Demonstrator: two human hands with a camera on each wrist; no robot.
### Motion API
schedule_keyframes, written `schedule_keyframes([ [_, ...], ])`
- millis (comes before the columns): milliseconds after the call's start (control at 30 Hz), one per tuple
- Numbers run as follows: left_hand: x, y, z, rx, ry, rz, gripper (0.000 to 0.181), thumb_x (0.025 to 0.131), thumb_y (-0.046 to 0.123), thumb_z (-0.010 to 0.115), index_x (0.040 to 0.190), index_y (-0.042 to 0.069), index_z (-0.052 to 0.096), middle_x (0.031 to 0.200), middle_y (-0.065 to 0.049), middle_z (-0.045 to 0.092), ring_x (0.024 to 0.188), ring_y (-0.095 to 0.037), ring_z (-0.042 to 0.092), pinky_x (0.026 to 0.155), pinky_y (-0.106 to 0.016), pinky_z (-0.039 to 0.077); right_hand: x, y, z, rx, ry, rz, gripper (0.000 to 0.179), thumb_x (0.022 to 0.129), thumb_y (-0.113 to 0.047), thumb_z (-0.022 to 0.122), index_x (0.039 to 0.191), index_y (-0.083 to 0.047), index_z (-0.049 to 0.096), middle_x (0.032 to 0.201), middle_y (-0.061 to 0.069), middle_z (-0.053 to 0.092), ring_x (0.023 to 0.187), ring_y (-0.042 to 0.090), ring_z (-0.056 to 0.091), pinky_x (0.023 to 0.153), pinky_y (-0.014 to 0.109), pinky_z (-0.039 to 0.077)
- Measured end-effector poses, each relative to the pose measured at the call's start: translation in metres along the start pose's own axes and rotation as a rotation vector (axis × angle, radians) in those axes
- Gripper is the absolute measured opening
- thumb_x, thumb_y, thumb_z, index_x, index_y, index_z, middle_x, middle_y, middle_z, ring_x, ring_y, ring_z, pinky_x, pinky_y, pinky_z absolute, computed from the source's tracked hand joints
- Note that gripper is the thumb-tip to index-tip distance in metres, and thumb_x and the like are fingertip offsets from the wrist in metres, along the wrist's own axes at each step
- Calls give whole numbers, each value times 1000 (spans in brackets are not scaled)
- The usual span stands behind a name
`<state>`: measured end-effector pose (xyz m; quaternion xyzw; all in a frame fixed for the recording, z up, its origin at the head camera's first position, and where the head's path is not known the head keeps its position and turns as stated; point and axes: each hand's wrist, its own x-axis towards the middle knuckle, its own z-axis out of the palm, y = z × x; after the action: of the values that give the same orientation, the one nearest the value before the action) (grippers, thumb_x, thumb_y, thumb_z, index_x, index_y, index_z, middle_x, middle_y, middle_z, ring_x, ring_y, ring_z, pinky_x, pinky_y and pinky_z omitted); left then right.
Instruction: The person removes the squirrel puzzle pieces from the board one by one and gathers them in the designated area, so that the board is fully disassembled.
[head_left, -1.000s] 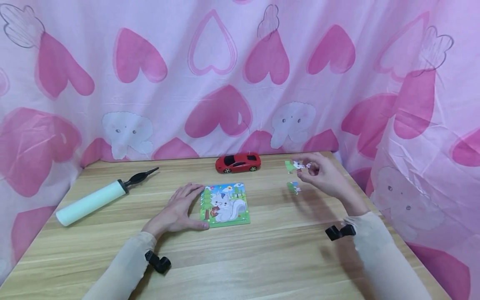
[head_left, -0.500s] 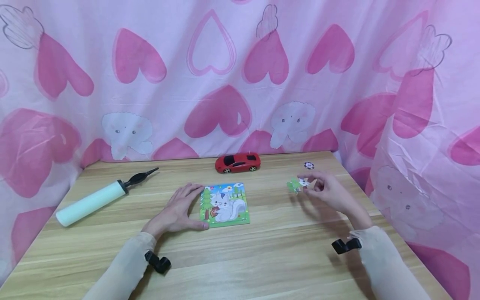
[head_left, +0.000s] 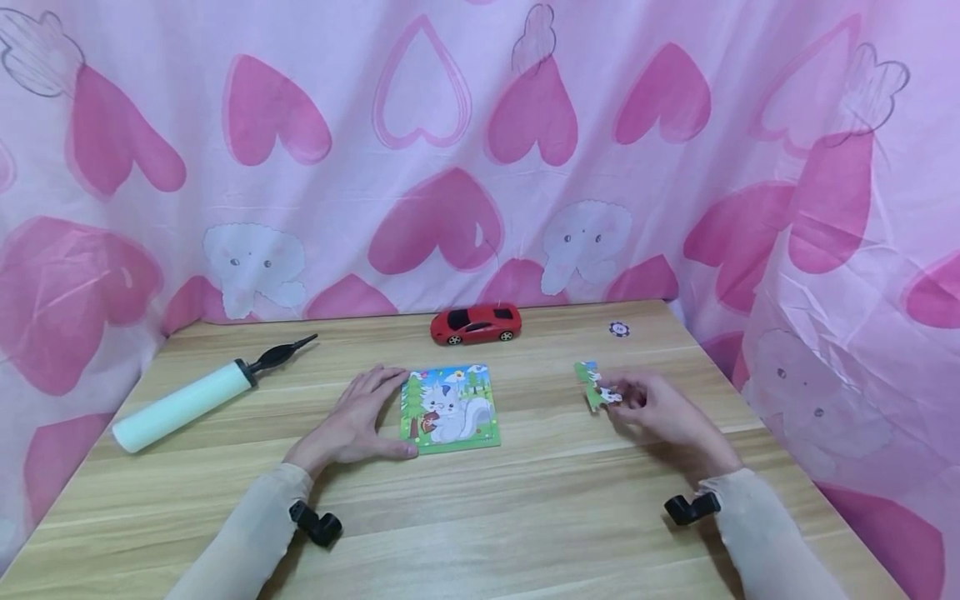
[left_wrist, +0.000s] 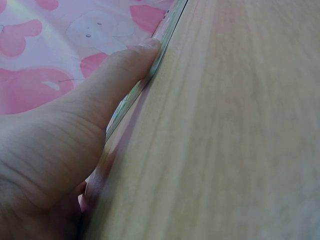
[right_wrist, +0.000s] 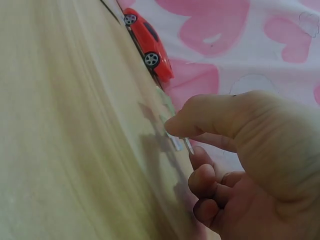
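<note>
A square jigsaw puzzle [head_left: 450, 408] with a white squirrel picture lies flat in the head view. My left hand [head_left: 348, 425] rests at its left side, thumb at the near corner and fingers at the far corner; the left wrist view has the straight thumb [left_wrist: 125, 67] on the puzzle's edge. My right hand [head_left: 660, 408] pinches a small puzzle piece [head_left: 610, 395] between thumb and fingers. Just beyond it, a second puzzle piece [head_left: 586, 367] lies partly overlapped in view. Seen from the right wrist, the thumb hides much of the held puzzle piece [right_wrist: 173, 142].
A red toy car [head_left: 476, 323] stands at the table's back edge. A hand pump [head_left: 187, 404] with a black nozzle lies at the left. A small round scalloped disc [head_left: 619, 330] sits at the back right. A pink heart-patterned curtain [head_left: 442, 217] hangs behind the table.
My right hand has moved nearer, carrying its puzzle piece away from the back right past the other piece. The round disc is now uncovered. My left hand and the puzzle have not moved.
</note>
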<state>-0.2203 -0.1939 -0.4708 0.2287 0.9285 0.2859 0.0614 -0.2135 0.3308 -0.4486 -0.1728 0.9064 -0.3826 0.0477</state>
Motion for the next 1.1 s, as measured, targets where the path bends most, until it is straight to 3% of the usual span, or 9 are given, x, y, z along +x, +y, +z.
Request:
schedule_keyframes([
  [200,0,0,0,-5,0,3,130,77,72,93,175,11,34,181,-15,29,170,-48,11,137,-72,4,0,3,2,6,-24,63,47,97,-5,82,143,-8,74,106,7,68,89,22,56,70,25,51],
  [1100,0,0,0,3,1,-1,129,77,72,93,175,11,35,181,-14,30,170,-48,11,137,-72,4,-1,-2,4,6,-34,113,48,98,-5,81,145,-8,73,118,11,67,89,23,53,67,24,46],
])
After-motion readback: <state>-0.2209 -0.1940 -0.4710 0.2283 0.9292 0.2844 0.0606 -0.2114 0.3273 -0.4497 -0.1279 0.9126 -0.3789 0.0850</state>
